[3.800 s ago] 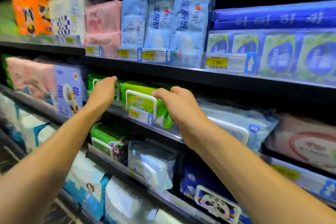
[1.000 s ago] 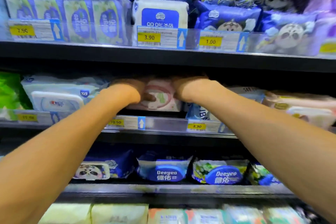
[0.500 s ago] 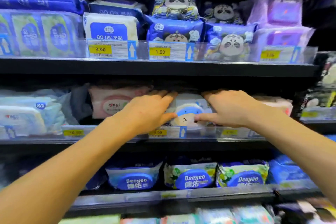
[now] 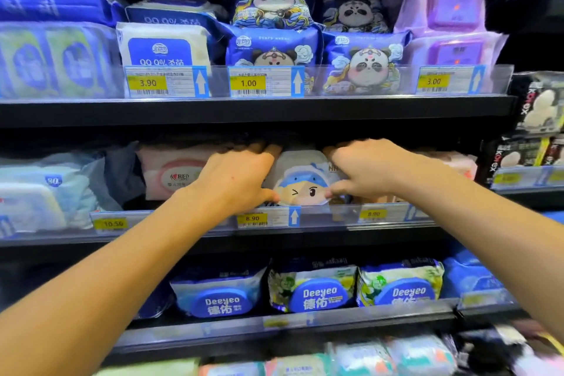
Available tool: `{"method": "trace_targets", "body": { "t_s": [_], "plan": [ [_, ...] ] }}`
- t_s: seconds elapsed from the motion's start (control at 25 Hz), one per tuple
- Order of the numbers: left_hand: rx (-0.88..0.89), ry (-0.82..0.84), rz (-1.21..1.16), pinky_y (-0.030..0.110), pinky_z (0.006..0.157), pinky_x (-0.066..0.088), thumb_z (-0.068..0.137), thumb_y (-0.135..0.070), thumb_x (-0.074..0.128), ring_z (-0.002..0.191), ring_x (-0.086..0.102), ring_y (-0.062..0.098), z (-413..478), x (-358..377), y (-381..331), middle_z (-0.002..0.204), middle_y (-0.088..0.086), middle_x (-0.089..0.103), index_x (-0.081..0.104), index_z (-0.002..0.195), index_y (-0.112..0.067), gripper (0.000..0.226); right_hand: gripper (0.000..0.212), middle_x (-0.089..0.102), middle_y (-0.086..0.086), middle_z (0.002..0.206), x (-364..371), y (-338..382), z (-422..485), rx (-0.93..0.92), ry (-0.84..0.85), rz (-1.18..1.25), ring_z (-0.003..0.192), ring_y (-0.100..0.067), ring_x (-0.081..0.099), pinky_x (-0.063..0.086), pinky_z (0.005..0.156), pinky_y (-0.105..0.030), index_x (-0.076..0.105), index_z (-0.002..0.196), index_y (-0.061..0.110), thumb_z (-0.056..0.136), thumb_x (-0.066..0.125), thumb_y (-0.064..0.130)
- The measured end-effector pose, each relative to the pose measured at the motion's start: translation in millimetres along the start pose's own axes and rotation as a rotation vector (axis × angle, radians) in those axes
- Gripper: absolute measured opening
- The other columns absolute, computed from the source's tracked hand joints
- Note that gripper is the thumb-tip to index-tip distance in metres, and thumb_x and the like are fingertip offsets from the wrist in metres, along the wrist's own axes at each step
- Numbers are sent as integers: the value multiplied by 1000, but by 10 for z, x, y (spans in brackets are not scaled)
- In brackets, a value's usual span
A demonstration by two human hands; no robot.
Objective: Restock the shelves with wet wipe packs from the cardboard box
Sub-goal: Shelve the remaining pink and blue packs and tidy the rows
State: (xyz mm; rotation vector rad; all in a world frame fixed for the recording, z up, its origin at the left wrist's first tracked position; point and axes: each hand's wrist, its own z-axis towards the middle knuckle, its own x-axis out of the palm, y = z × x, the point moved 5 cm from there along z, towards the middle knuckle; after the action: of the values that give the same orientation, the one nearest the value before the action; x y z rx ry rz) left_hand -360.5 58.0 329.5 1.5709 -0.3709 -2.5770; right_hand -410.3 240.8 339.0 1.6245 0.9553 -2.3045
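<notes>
Black shelves [image 4: 259, 110] run across in tiers, fronted by clear rails [image 4: 218, 82] carrying yellow price tags [image 4: 248, 83]. Recesses are dark. Another bay [image 4: 534, 196] stands at 3 o'clock.

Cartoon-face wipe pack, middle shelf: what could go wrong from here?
Left hand and right hand grip the cartoon-face pack close under the upper shelf; knuckles could scrape it. The pink pack lies just left; a push may shove it askew. The pack's bottom edge sits behind the clear price rail, so it might snag there.
</notes>
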Motion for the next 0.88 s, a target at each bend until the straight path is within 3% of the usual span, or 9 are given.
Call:
{"method": "trace_targets", "body": {
  "t_s": [0.08, 0.2, 0.28, 0.36, 0.56, 0.64, 0.72, 0.88],
  "plan": [
    [-27, 18, -6, 37, 80, 47, 84, -68, 60, 113, 58, 29, -18, 13, 24, 132, 2, 58, 34, 146, -27, 79, 54, 58, -4, 95, -27, -4, 7, -4, -23, 8, 87, -28, 57, 45, 71, -36, 48, 99, 18, 87, 58, 70],
    [-88, 95, -83, 38, 80, 48, 80, -70, 62, 109, 60, 29, 46, -50, 25, 124, 2, 62, 32, 148, -33, 83, 65, 67, -9, 116, -1, -17, -22, -19, -65, -10, 104, -31, 63, 46, 74, -38, 54, 123, 17, 88, 54, 71],
    [-106, 15, -101, 42, 90, 48, 85, -72, 53, 111, 60, 29, 47, -148, -126, 125, 2, 62, 33, 147, -34, 76, 74, 62, -6, 134, 13, -129, -173, -74, -153, -3, 119, -31, 60, 50, 83, -41, 41, 146, 24, 90, 52, 70],
    [-65, -128, -106, 47, 98, 41, 89, -72, 43, 118, 57, 27, 1, -213, -395, 130, 0, 58, 34, 145, -34, 69, 79, 55, -2, 144, 22, -415, -437, -87, -204, 88, 128, -27, 54, 50, 97, -43, 29, 156, 27, 92, 55, 64],
    [251, -245, -163, 47, 106, 32, 93, -67, 41, 132, 43, 23, 192, -182, -1417, 147, -4, 40, 29, 149, -34, 67, 73, 54, -1, 137, 216, -1109, -942, 73, 45, 127, 129, -25, 49, 47, 101, -47, 30, 154, 24, 93, 57, 53],
    [232, -211, -150, 47, 108, 30, 95, -67, 36, 132, 43, 25, 349, -108, -1629, 146, -3, 43, 29, 149, -34, 64, 55, 54, -2, 129, 330, -1111, -971, 59, 35, 54, 125, -26, 51, 51, 94, -48, 35, 145, 21, 96, 55, 35],
    [170, -188, -96, 46, 108, 31, 94, -66, 38, 133, 43, 24, 473, -50, -1654, 144, -4, 46, 31, 145, -35, 61, 51, 54, -4, 126, 420, -1108, -937, 29, -32, -51, 122, -28, 53, 54, 88, -46, 35, 142, 18, 96, 57, 21],
    [126, -187, -80, 45, 100, 37, 89, -65, 49, 125, 50, 25, 561, -76, -1600, 134, -4, 54, 39, 135, -36, 55, 50, 60, -4, 118, 347, -1178, -824, -31, -87, -116, 116, -30, 59, 55, 84, -44, 39, 135, 21, 93, 65, 30]
  ]
}}
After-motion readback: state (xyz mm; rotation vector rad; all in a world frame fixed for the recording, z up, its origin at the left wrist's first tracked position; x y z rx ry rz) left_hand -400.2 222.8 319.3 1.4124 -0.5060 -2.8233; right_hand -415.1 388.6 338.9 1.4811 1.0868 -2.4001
